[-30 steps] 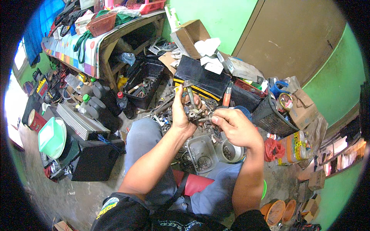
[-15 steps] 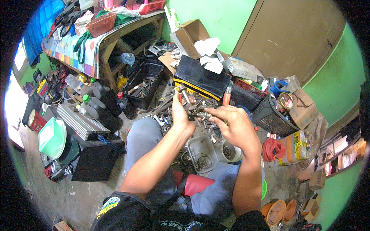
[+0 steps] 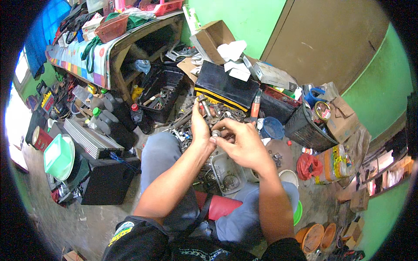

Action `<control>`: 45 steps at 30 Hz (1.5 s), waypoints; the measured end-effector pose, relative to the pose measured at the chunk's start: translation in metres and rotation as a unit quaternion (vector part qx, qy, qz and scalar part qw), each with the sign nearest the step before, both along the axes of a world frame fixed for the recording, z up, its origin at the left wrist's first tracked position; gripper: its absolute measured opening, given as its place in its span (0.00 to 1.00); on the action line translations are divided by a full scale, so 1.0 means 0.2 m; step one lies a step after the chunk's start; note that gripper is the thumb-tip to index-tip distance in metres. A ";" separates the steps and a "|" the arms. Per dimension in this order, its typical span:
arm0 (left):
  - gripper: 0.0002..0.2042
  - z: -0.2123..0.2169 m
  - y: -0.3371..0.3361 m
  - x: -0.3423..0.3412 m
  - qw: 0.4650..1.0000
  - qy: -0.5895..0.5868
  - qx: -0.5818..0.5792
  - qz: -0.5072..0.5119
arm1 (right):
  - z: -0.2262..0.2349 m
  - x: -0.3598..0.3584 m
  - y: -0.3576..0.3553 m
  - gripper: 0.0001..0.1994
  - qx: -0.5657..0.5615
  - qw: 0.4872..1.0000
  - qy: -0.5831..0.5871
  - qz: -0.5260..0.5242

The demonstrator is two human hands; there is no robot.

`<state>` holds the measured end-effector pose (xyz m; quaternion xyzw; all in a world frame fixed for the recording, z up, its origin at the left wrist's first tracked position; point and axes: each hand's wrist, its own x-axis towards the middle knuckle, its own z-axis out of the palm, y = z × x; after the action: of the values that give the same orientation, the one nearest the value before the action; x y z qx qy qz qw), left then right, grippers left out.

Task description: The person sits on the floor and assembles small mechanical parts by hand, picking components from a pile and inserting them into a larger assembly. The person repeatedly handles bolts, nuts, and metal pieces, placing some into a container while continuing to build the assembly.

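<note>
My left hand point(image 3: 199, 126) holds a small metal part point(image 3: 204, 104) upright over a heap of scrap metal parts point(image 3: 226, 115) on the floor. My right hand point(image 3: 241, 141) is close beside it, its fingertips pinched on a small round metal piece point(image 3: 216, 133) that touches the left hand's palm side. Both forearms come up from the lower edge over my knees in blue-grey trousers point(image 3: 163, 156). Below the hands lies a grey metal tray point(image 3: 226, 174) with small parts.
A black and yellow case point(image 3: 226, 85) and a black crate of tools point(image 3: 163, 89) lie beyond the heap. A black mesh basket point(image 3: 305, 126), a blue cup point(image 3: 272, 128) and a red bag point(image 3: 308, 165) are on the right. Bottles, a finned metal block point(image 3: 89, 139) and a green bowl point(image 3: 58, 156) are left.
Both hands stayed over the heap. The right hand moved in closer to the left and now pinches the small round piece against it.
</note>
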<state>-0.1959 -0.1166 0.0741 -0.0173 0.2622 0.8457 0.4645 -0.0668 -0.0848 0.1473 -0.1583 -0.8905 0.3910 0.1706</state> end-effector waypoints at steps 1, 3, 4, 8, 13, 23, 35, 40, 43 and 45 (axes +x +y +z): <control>0.21 0.00 0.00 0.00 1.000 -0.005 -0.012 0.010 | -0.03 -0.01 0.01 0.11 0.005 1.000 0.010 0.002; 0.22 0.01 0.02 -0.01 0.999 -0.014 -0.036 0.030 | -0.04 -0.01 0.01 0.10 0.008 0.999 0.031 -0.002; 0.28 0.00 0.01 -0.03 0.999 0.021 -0.021 0.030 | -0.02 0.00 0.00 0.10 0.007 1.000 0.025 -0.005; 0.26 -0.03 0.01 -0.08 0.998 0.030 0.013 0.047 | 0.06 0.02 -0.01 0.09 0.029 0.999 0.032 -0.001; 0.26 -0.01 0.00 -0.07 0.997 0.042 0.023 0.053 | 0.04 0.02 0.00 0.08 0.047 0.997 0.062 0.020; 0.24 0.07 -0.05 -0.08 0.997 0.035 -0.031 0.064 | 0.03 0.03 -0.03 0.08 -0.117 0.984 0.104 0.081; 0.25 0.02 -0.11 -0.22 0.994 -0.003 -0.083 0.076 | 0.15 0.45 0.18 0.10 -0.131 0.968 0.200 -0.074; 0.24 -0.05 -0.11 -0.25 0.992 0.003 -0.111 0.057 | 0.04 0.61 0.29 0.10 -0.132 0.962 0.191 -0.143; 0.24 -0.05 -0.09 -0.23 0.992 0.011 -0.112 0.062 | -0.05 0.72 0.36 0.10 -0.135 0.955 0.181 -0.192; 0.23 -0.02 -0.07 -0.20 0.991 0.007 -0.122 0.058 | -0.14 0.79 0.40 0.11 -0.151 0.940 0.177 -0.250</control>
<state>-0.2355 -0.1307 0.0694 -0.0828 0.3649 0.8334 0.4068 0.0920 -0.0042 0.1185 -0.3275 -0.7079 0.4877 0.3920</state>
